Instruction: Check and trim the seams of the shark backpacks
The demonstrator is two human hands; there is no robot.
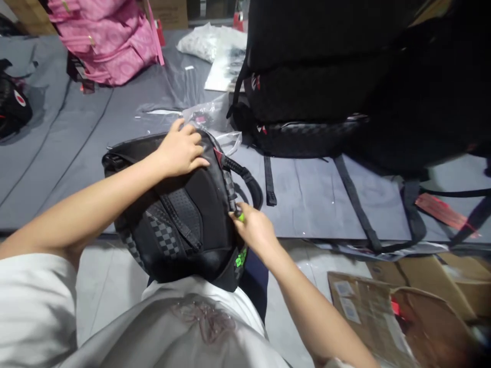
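Note:
A black backpack (209,204) with grey checkered panels lies on its side, partly over the table edge and against my body. Its back panel and straps face up, and green lettering shows low on its right side. My left hand (182,149) rests on its upper part, fingers spread and slightly bent. At the right seam, my right hand (253,225) has its thumb and fingers pinched on a small dark and green piece, which looks like a zipper pull (240,216). The carry handle (249,180) loops out just above that hand.
Big black bags (314,92) stand at the right, straps hanging over the grey-covered table (307,204). A pink backpack (111,41) is at the back left, a dark bag (13,107) at far left. Clear plastic (215,115) lies behind my backpack. Cardboard boxes (360,306) sit lower right.

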